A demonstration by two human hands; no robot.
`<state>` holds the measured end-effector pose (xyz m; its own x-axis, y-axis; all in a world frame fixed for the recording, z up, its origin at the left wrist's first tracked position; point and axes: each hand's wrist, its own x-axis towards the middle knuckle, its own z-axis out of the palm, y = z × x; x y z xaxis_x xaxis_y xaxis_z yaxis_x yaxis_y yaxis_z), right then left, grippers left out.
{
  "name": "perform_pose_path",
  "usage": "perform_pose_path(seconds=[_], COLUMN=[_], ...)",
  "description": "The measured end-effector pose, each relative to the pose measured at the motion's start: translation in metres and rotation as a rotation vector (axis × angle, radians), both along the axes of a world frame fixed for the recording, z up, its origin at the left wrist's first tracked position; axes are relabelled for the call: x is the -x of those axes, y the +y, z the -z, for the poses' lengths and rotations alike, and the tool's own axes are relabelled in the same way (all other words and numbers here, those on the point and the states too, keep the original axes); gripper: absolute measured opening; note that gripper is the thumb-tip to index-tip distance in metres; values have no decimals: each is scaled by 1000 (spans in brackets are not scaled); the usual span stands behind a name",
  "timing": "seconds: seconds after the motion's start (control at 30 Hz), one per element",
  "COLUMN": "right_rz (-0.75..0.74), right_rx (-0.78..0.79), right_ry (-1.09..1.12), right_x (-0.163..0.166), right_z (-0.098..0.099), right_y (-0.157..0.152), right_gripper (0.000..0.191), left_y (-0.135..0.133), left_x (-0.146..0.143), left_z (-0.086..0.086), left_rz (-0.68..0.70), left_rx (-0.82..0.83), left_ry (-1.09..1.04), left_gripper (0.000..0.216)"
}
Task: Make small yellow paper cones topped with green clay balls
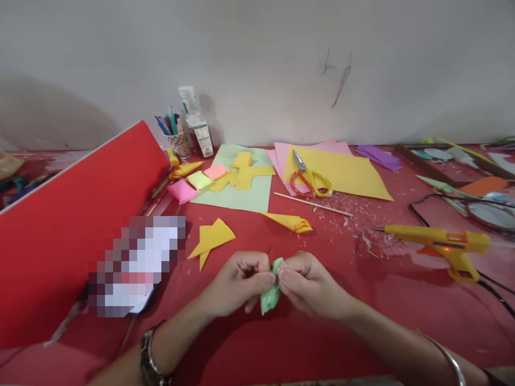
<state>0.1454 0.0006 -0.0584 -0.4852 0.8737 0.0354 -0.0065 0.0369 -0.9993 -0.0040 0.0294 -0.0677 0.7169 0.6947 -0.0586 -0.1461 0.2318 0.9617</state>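
Note:
Between my two hands is a small clear packet [272,296] with soft light green stuff in it, held above the red tabletop. My left hand [245,279] pinches one side between thumb and bent fingers. From the other side, my right hand [303,281] pinches it with thumb and forefinger, close to the left thumb. Just beyond the hands lies a rolled yellow paper cone [288,222]. Left of it, flat yellow paper pieces [213,240] overlap. Similar packets in pink [182,191], pale yellow [200,180] and peach [216,171] lie farther back.
Scissors [309,179] rest on yellow paper [358,179]; a thin stick [313,204] lies before them. A yellow glue gun [442,241] with cords is at right. At left are a phone [140,268], a leaning red board [80,225], a pen cup [178,143] and a bottle [197,123].

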Motion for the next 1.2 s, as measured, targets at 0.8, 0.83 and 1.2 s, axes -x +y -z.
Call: perform_pose_path(seconds=[0.8,0.83,1.2], right_rz=[-237,-222,-61], right_rx=[263,262,48], right_ry=[94,119,-34], right_x=[-14,-13,-13], right_z=[10,11,4], right_y=[11,11,11], right_gripper=[44,45,39], left_y=[-6,-6,6], left_x=[-2,-2,2], left_z=[-8,-7,-7], left_rz=[86,80,-137], left_rx=[-98,-68,-125], left_ry=[120,102,38], left_gripper=[37,37,37])
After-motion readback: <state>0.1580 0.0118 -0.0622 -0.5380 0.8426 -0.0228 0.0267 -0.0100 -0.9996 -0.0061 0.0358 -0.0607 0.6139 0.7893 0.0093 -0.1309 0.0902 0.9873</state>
